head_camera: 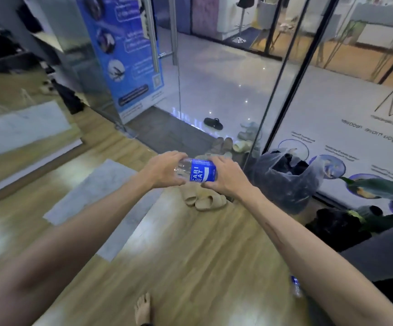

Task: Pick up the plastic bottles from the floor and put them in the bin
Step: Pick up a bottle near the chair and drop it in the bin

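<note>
Two bare forearms extend forward over the wooden plank floor [190,255]. One clear plastic bottle with a blue label [200,171] is held horizontally between both hands, above the floor and left of the bin. The left hand [165,169] curls its fingers round the clear end of the bottle; the right hand [228,176] wraps round the labelled end. A second small plastic bottle with a blue label [295,287] lies on the floor at lower right, partly hidden behind the right forearm and blurred. One bare foot [143,310] shows at the bottom edge.

From left to right, two pale grey rectangular mats [28,125] lie on the floor, one far left, one [92,194] beneath the left forearm. One blue printed banner [125,55] stands against a glass panel. One pair of beige slippers [205,198] sits on the floor directly below the held bottle. Beyond a glass door, one black sandal [213,123] and a cluster of pale shoes [238,142], too blurred to count, lie near the threshold. One bin lined with a translucent grey plastic bag [285,180] stands just right of the right hand, against the glass wall. Green plant leaves [379,187] and a dark, indistinct object [336,227] lie to the right of the bin.
</note>
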